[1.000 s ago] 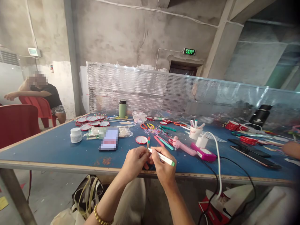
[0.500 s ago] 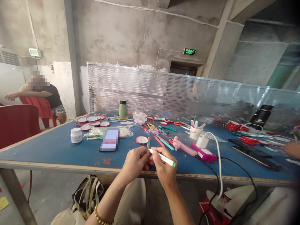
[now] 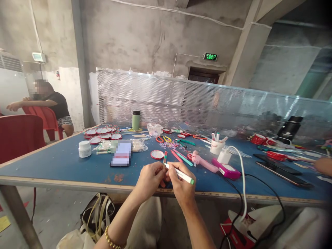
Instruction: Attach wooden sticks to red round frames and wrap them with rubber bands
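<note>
My left hand (image 3: 151, 175) is closed around a thin flat stick (image 3: 165, 157) whose upright end shows red and green bands. Between the fingers of my right hand (image 3: 181, 181) is a white marker pen (image 3: 182, 174) with a green end; its tip meets the stick near my left fingertips. Both hands are close together over the table's front edge. Just beyond them lies a small round red-rimmed drum (image 3: 157, 154). Pink and teal pens (image 3: 183, 157) rest to the right of it. My fingers hide the lower part of the stick.
On the blue table (image 3: 64, 162) are a white jar (image 3: 84, 149), a phone (image 3: 121, 154), a stack of red-rimmed drums (image 3: 101, 131), a green bottle (image 3: 136, 120), a cup of pens (image 3: 217, 146) and a pink handheld device (image 3: 203, 162). A white cable (image 3: 243, 180) hangs over the front edge. Another person's hand (image 3: 323, 166) is at far right.
My hands and the marker have hardly moved. The seated person at the left has shifted their head and hand slightly.
</note>
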Action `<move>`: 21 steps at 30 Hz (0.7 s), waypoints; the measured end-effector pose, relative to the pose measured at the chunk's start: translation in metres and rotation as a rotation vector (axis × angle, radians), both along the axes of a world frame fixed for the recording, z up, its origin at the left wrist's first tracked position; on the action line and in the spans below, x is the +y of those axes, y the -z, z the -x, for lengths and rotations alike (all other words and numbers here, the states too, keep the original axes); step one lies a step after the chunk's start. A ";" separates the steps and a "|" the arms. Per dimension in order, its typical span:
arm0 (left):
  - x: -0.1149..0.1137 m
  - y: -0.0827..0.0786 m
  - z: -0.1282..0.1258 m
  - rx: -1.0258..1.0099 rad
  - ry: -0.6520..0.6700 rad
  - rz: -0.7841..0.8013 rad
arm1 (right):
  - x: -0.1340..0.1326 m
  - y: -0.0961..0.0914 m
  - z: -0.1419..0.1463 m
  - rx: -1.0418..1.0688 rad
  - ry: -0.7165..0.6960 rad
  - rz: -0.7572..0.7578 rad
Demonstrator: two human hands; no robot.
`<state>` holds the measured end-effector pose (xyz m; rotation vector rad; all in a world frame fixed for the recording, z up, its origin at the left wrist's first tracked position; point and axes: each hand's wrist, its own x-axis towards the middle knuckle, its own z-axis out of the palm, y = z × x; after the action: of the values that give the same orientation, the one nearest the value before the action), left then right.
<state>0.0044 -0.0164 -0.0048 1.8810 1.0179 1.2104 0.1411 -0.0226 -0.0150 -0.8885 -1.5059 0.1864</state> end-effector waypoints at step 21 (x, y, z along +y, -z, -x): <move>0.004 0.005 0.001 -0.011 0.013 0.008 | -0.001 -0.002 -0.001 0.010 0.010 -0.016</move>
<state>0.0034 -0.0127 -0.0097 1.8700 1.0015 1.2065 0.1416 -0.0234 -0.0131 -0.8805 -1.4918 0.1708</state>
